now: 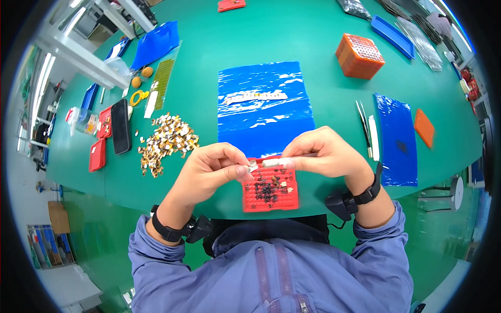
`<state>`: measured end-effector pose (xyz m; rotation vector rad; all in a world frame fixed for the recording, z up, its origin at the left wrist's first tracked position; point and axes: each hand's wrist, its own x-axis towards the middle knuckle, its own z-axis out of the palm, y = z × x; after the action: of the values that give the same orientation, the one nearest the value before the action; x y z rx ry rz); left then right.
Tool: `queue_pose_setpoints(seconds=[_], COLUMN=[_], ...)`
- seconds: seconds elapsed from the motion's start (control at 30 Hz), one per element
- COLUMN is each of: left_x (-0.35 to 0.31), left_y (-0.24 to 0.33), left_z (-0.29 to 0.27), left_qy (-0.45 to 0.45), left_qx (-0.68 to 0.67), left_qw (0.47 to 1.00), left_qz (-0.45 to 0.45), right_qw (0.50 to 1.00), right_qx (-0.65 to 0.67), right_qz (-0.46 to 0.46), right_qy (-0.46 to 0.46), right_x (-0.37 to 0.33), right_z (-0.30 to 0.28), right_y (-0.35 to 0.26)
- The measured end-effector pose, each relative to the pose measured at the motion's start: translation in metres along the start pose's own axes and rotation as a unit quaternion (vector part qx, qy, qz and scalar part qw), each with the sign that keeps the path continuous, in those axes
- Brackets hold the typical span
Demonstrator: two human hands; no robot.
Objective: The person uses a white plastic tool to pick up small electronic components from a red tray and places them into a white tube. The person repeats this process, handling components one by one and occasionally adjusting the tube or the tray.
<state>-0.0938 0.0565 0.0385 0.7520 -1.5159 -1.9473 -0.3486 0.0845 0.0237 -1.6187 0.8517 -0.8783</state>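
Note:
My left hand (211, 171) is closed, with thumb and fingertips pinching a small pale, shiny piece (253, 166). Beside it, my right hand (326, 151) grips a white stick-like tool (272, 163), whose tip points left toward that piece. Whether the two touch is too small to tell. Both hands are above the far edge of a red perforated tray (250, 206). Many tiny black parts (267, 190) and a few pale ones lie scattered in the tray. My fingers partly cover its far edge.
A blue sheet (266, 128) carries a row of small white pieces (255, 97). Left lie a pile of small white-and-brown parts (169, 138) and a phone (121, 127). Right are tweezers (364, 125), a white strip (373, 138), another blue sheet (396, 135) and stacked orange trays (360, 57).

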Motion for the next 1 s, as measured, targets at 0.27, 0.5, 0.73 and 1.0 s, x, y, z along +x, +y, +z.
queue_pose_setpoints(seconds=[0.27,0.5,0.73,1.0], left_x=[0.023,0.027,0.031,0.031], left_y=[-0.019,-0.034,-0.041,-0.044], left_z=[0.017,0.012,0.009,0.007], left_qy=[-0.040,-0.070,-0.101,-0.094], left_qx=[-0.209,-0.244,-0.276,-0.282], left_qw=[0.977,0.966,0.955,0.955], left_qz=[0.022,0.056,0.029,0.022], right_qw=[1.000,0.999,0.999,0.995], right_qx=[-0.003,-0.009,0.018,0.089], right_qz=[0.005,0.030,0.034,0.043], right_qy=[0.000,0.011,0.006,0.021], right_x=[-0.004,-0.003,-0.005,0.000], right_z=[-0.004,-0.004,-0.006,0.001], right_y=[-0.007,-0.003,-0.003,0.002])
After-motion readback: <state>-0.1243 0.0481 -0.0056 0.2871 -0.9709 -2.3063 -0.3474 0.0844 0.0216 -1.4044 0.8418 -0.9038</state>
